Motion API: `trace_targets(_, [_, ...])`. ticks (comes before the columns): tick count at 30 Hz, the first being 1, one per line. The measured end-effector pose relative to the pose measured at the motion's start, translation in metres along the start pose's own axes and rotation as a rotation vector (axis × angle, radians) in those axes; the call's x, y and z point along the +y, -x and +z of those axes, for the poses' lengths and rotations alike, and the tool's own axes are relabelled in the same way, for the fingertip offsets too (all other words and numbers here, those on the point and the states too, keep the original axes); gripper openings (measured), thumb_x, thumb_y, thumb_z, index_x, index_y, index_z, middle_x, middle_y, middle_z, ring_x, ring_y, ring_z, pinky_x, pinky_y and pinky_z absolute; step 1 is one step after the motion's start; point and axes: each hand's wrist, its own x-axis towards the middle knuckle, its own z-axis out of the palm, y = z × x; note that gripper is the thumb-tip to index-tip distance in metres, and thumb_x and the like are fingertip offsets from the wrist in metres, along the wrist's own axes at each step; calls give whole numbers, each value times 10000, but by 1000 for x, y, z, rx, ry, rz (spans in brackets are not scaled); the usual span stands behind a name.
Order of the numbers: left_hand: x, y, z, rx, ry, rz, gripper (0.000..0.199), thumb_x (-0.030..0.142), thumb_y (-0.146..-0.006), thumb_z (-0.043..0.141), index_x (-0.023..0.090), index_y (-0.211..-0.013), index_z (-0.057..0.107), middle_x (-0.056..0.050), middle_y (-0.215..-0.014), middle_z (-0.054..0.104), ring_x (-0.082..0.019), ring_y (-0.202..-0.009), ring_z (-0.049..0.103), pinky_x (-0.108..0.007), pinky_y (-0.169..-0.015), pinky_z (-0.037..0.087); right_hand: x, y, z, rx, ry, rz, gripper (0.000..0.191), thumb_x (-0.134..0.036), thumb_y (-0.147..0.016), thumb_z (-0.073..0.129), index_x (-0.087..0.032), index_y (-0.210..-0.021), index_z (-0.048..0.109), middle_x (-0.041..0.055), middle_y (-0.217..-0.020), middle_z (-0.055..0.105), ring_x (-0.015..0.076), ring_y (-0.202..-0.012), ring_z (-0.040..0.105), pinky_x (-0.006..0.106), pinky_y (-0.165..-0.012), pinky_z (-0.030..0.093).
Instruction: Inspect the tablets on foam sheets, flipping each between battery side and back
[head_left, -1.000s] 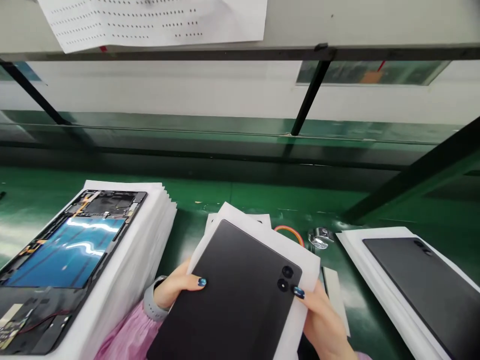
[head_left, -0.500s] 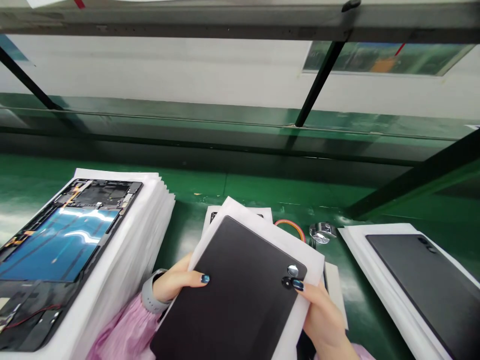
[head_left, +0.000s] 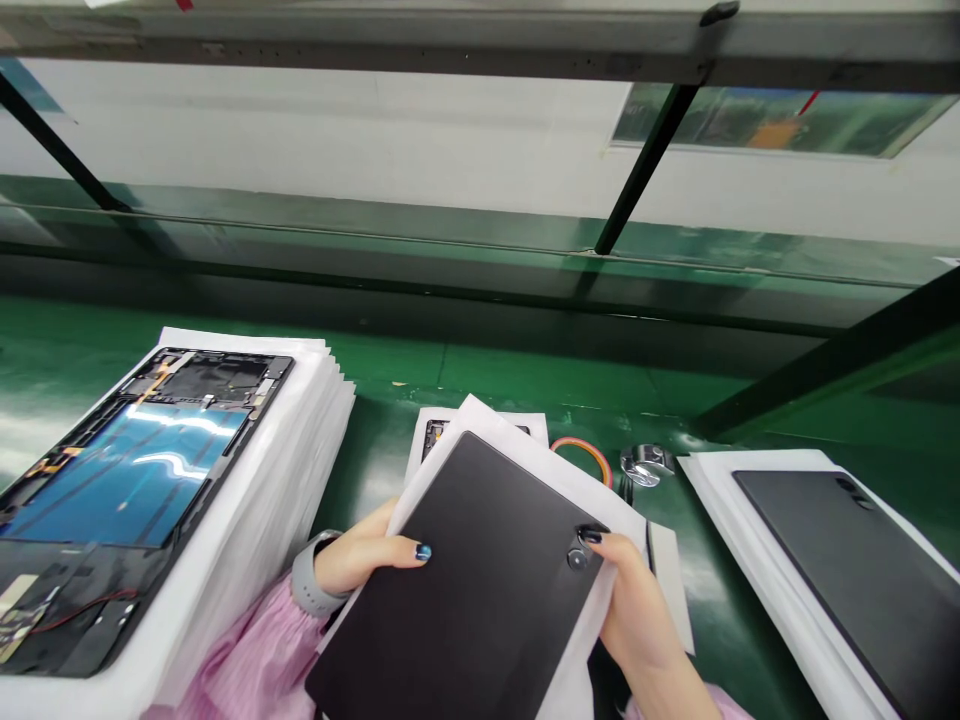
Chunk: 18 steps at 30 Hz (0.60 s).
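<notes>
While my L hand (head_left: 367, 562) and R hand (head_left: 637, 615) pinch the dark panel (head_left: 465, 590) and white sheet (head_left: 619, 515) over the tabletop (head_left: 367, 460), btwn left stack (head_left: 247, 560) & right stack (head_left: 772, 570), I'd guess handling/inspection step; next prob. needs a steady, level grip.

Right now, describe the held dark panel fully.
The dark panel looks matte and round-cornered, with two round lenses near its upper right corner. It slants over a white sheet, lower end out of frame. The left hand grips its left edge, the right hand its right, thumb over the upper lens.
</notes>
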Motion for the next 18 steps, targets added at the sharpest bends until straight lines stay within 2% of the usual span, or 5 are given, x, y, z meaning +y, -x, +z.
trace_targets(5, [-2, -3, 2, 75, 61, 14, 486, 292, -620, 830, 154, -1072, 718, -69, -913, 758, -246, -837, 694, -282, -693, 515, -1, -6, 11, 97, 77, -91, 422, -585, -685, 726, -213, -883, 733, 68, -865, 747, 310, -829, 693, 410, -713, 571])
trace_targets(11, [10, -7, 16, 210, 234, 80, 411, 339, -619, 828, 137, -967, 742, -65, -795, 758, -219, -681, 705, -267, -608, 535, 2, -3, 2, 298, 432, -741, 241, -384, -835, 701, -267, -1013, 587, -13, -871, 605, 138, -601, 529, 233, -544, 444])
trace_targets(14, [14, -10, 17, 291, 347, 96, 438, 402, -591, 851, 128, -918, 755, -77, -811, 767, -236, -714, 716, -284, -638, 555, 2, 0, 1, 117, 716, -875, 137, -363, -909, 613, -236, -862, 630, -15, -704, 559, 136, -529, 460, 232, -495, 377])
trace_targets(16, [16, -12, 16, 332, 405, 85, 476, 435, -562, 870, 123, -904, 761, -79, -835, 774, -246, -775, 723, -293, -709, 568, 1, 0, 3, -120, 863, -806, 299, -381, -919, 584, -210, -676, 606, -19, -578, 492, 137, -491, 428, 242, -472, 337])
trace_targets(18, [16, -13, 16, 363, 438, 70, 489, 446, -552, 874, 125, -905, 765, -73, -854, 778, -249, -822, 726, -289, -752, 571, 0, -1, 4, -266, 893, -716, 432, -411, -903, 598, -196, -536, 519, -24, -505, 419, 130, -458, 391, 244, -446, 300])
